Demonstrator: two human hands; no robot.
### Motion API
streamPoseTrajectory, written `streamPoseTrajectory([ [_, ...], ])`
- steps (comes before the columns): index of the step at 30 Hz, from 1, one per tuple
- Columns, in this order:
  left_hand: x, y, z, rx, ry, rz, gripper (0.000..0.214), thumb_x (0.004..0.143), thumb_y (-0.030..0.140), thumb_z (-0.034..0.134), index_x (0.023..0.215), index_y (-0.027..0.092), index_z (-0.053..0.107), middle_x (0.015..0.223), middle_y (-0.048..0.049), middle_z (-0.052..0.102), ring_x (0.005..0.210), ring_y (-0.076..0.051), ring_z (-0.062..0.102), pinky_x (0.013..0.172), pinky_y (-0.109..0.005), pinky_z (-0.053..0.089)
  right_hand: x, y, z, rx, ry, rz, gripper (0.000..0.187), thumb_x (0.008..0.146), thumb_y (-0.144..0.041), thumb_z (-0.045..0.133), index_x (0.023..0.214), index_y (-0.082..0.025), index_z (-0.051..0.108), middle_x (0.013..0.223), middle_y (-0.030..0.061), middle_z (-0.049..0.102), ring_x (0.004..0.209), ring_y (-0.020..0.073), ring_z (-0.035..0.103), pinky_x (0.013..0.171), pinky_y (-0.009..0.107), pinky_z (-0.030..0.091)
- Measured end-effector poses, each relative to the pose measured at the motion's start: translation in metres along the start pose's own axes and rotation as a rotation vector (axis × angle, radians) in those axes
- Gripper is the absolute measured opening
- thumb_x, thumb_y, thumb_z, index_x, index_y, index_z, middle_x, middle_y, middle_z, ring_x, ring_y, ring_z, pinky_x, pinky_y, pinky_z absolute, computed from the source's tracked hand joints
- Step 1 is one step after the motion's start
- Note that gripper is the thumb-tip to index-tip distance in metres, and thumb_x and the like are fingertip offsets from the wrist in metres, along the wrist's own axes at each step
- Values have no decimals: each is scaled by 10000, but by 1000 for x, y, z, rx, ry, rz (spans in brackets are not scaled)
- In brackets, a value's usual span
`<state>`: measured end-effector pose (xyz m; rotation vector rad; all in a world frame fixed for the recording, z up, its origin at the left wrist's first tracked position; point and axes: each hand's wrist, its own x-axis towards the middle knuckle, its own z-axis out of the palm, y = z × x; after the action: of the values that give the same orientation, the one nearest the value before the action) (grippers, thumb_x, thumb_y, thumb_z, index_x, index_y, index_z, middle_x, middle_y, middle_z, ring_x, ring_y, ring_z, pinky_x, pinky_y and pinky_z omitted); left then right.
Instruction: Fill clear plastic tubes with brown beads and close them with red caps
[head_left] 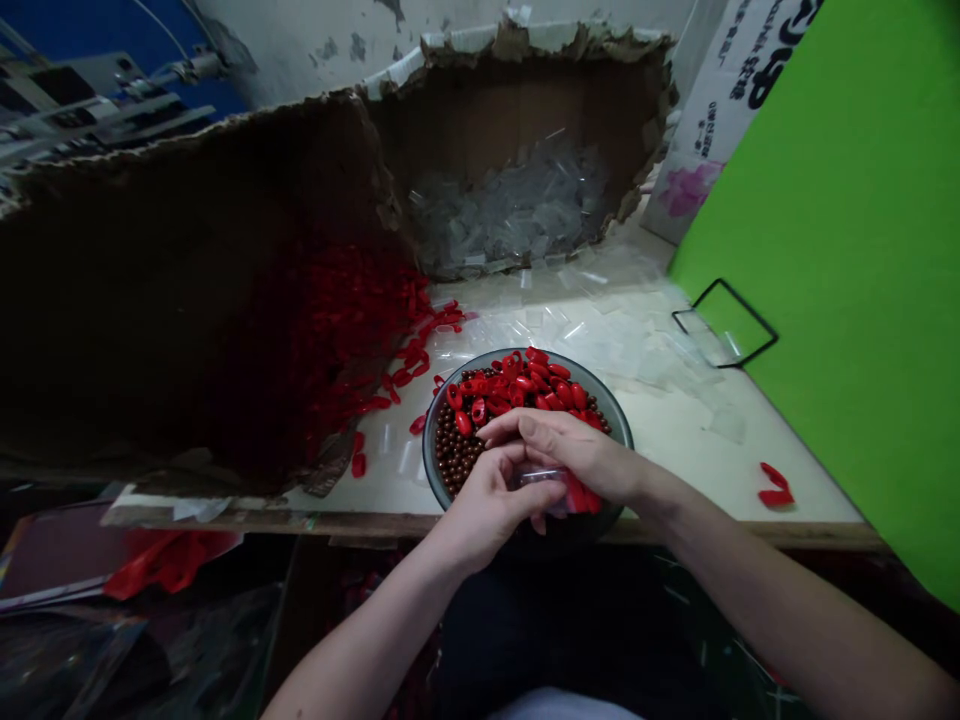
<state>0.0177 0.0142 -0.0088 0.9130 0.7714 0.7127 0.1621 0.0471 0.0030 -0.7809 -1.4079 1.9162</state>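
Observation:
My left hand [487, 505] is closed at the near side of a grey bowl [624, 425]. Between its thumb and fingers is a clear plastic tube [541, 476], partly covered by the fingers. Just above it, my right hand [581, 448] arches over the bowl with its fingers bent and close together; what lies under them is hidden. Small brown balls [456, 455] fill the left part of the bowl. Red plastic ring-like pieces [517, 380] are heaped at its back, and more red pieces [581, 495] show beneath my right hand.
A torn cardboard box [150, 300] on the left spills red pieces [405, 365] onto the white table [675, 470]. Another cardboard box [517, 110] behind holds clear plastic pieces [517, 205]. At right stand a green panel [847, 250], a black wire frame [757, 330] and a red piece [776, 485].

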Motion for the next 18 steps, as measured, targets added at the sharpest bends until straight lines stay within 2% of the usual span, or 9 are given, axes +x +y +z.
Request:
streamPoseTrajectory([
  [4,-4,-9,9,-67,57,-9,284,737,287,725,902,110,577,659,-20,616,566,-106,566,448,-177,422,-8,12,11,28,324,-156,446,951,-515,376,1051,-209,685,1004,52,673,961,175,616,879,296,462],
  [7,-10,-15,17,-87,130,24,272,740,294,723,883,121,568,663,-5,602,573,-96,548,461,-177,424,-11,16,14,-34,510,-271,420,969,-474,352,1041,-220,678,936,39,665,902,168,613,876,301,449],
  [10,-13,-21,20,-65,173,49,263,741,299,722,863,127,564,687,-2,596,591,-95,539,482,-188,442,-14,19,16,-163,596,-341,399,972,-460,352,1040,-230,670,850,21,648,833,161,607,837,298,449],
  [13,-12,-22,20,-6,163,55,247,756,295,707,870,126,567,685,-3,596,607,-105,548,504,-202,458,-14,21,15,-223,621,-351,387,963,-465,378,1037,-225,672,809,18,643,816,163,603,823,301,449],
  [16,-11,-15,20,85,132,91,229,770,281,701,906,131,592,734,-7,615,635,-99,559,561,-210,473,-14,20,11,-33,647,-335,407,945,-502,386,1014,-225,675,814,21,643,798,162,607,813,308,468],
  [18,-14,-9,21,167,146,183,210,772,260,708,921,144,616,812,-17,635,706,-102,584,650,-219,492,-17,18,9,144,694,-346,420,936,-521,388,987,-226,682,822,23,643,795,158,608,811,306,481],
])
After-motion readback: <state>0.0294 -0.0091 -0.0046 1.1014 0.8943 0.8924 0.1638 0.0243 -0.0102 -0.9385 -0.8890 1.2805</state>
